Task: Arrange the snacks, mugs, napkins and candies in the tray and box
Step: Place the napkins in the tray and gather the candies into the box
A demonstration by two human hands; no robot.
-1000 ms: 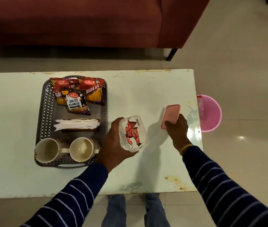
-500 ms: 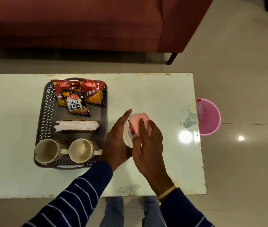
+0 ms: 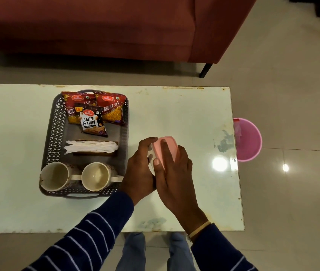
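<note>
Your left hand [image 3: 139, 169] wraps around the side of the small clear box [image 3: 151, 155], its grip closed on it, just right of the tray [image 3: 52, 137] and above the table [image 3: 184, 118]. Your right hand [image 3: 174, 173] lies flat over the pink lid [image 3: 167, 145], fingers [image 3: 166, 151] spread across the top and thumb against the near edge, its grip pressing on the lid rather than curled around it. The candies inside are hidden. In the tray, three snack packets [image 3: 94, 112] sit at the far end, the napkins [image 3: 90, 147] lie across the middle, and two mugs [image 3: 75, 176] stand side by side at the near end. A pink bin [image 3: 249, 139] stands on the floor off the table's right edge.
</note>
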